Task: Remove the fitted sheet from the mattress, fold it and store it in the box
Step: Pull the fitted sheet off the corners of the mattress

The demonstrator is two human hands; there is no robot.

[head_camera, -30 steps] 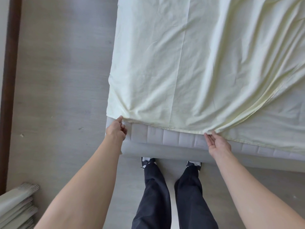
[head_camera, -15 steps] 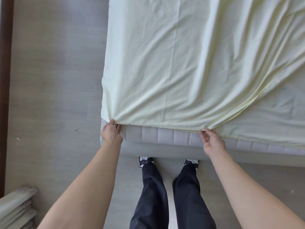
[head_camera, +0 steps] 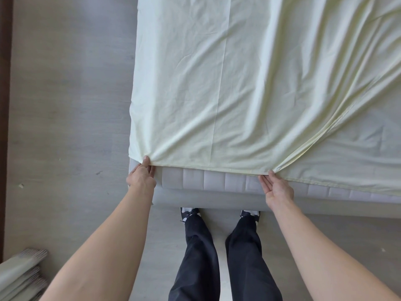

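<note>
A pale yellow fitted sheet [head_camera: 227, 83] lies folded over itself on the bed, its near edge drawn back from the quilted grey mattress [head_camera: 214, 178]. My left hand [head_camera: 141, 177] pinches the sheet's near left corner at the mattress corner. My right hand [head_camera: 276, 185] pinches the folded near edge further right, thumb on top. Diagonal folds run from that hand toward the far right. No box is in view.
The grey bed frame [head_camera: 206, 198] runs along below the mattress. My legs in dark trousers [head_camera: 195, 257] stand close against it. Grey floor [head_camera: 65, 105] stretches to the left. A stack of pale slats [head_camera: 19, 276] lies at the bottom left.
Both hands have kept hold of the sheet's near edge. The edge has shifted slightly away from me, baring a little more of the mattress.
</note>
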